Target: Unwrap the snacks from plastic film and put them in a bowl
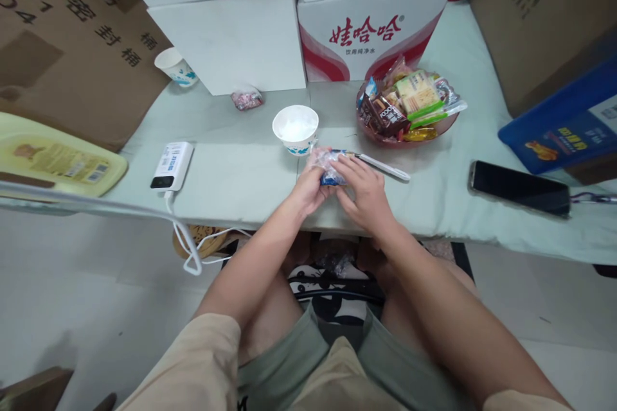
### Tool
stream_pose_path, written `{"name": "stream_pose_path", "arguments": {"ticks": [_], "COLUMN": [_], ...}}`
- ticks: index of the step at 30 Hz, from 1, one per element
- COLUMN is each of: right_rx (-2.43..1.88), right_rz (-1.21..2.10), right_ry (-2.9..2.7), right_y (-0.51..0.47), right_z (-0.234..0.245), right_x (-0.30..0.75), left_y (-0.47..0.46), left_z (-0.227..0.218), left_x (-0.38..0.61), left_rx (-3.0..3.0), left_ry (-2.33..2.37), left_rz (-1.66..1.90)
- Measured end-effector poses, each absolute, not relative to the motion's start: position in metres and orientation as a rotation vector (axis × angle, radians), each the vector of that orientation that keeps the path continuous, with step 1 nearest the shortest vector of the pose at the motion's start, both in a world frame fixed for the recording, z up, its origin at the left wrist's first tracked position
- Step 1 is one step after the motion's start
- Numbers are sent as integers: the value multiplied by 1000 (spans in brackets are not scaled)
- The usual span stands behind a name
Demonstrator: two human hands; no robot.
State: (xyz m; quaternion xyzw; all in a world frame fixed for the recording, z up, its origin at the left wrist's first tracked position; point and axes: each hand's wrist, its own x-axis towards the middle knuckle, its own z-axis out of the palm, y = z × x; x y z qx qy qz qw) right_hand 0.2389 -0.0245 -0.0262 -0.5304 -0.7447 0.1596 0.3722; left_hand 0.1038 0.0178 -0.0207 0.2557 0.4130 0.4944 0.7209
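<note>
Sitting between hands (pixel 310 189) (pixel 365 196): packet (pixel 330 174), seemingly

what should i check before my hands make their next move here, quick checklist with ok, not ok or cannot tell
1. Grip on the plastic packet: ok, the left hand holds it and the right hand has its fingers against it.
2. Packet opened or sealed: cannot tell, fingers cover much of it.
3. Paper cup upright: ok, standing just beyond the hands.
4. Spot beside the right hand free of objects: not ok, a slim white tool lies right there.
5. Snack bowl resting on the table: ok, well filled.
6. Phone away from the arms: ok, lying flat at the right.
</note>
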Motion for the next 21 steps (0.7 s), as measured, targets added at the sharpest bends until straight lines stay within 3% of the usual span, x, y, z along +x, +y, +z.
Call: {"name": "stream_pose_path", "arguments": {"ticks": [11,21], "right_rx": [-1311,-1264], "right_rz": [607,553], "right_ry": [-1755,-1576], "right_y": [-12,-3], "right_z": [-39,-47], "right_x": [238,240], "left_y": [13,19], "left_z": [-11,-22], "left_x": [83,83], "left_rx": [626,749], "left_ry": [639,836], "left_rz": [964,900]}}
